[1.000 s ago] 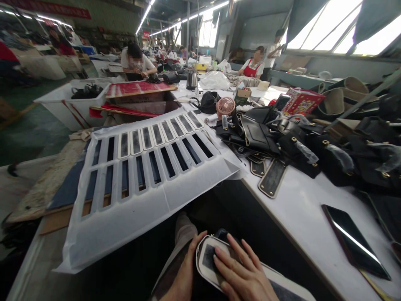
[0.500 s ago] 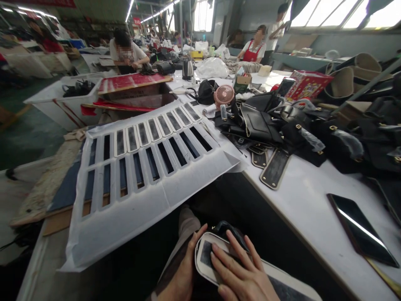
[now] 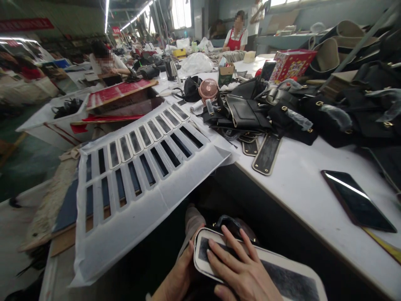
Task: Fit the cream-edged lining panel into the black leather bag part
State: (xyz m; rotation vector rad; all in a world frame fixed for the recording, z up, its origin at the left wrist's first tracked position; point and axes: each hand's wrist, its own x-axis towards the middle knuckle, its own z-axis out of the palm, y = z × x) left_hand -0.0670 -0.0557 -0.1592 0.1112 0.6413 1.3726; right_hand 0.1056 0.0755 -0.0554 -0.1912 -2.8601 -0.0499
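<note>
On my lap, at the bottom of the head view, lies a bag (image 3: 308, 269) with its long base turned up. The base has rounded ends, a cream border and a dark strip along the middle. My left hand (image 3: 181, 267) curls round its near-left end, the fingers partly hidden behind the edge. My right hand (image 3: 239, 263) lies over the base with fingers spread, the tips resting on the dark strip. A black strap (image 3: 227, 219) shows just behind the base.
To the left, a white slotted sheet (image 3: 150, 213) carries a row of cream-edged dark panels (image 3: 145, 133). Black bags (image 3: 247, 110), loose panels (image 3: 267, 154), a pink fan (image 3: 208, 90) and a tablet (image 3: 357, 200) lie on the white table (image 3: 291, 188). Other people work farther back.
My view has shifted, so the table and sheet appear farther left, the right side higher. My right hand's fingers remain spread on the base, and my left hand stays at its end.
</note>
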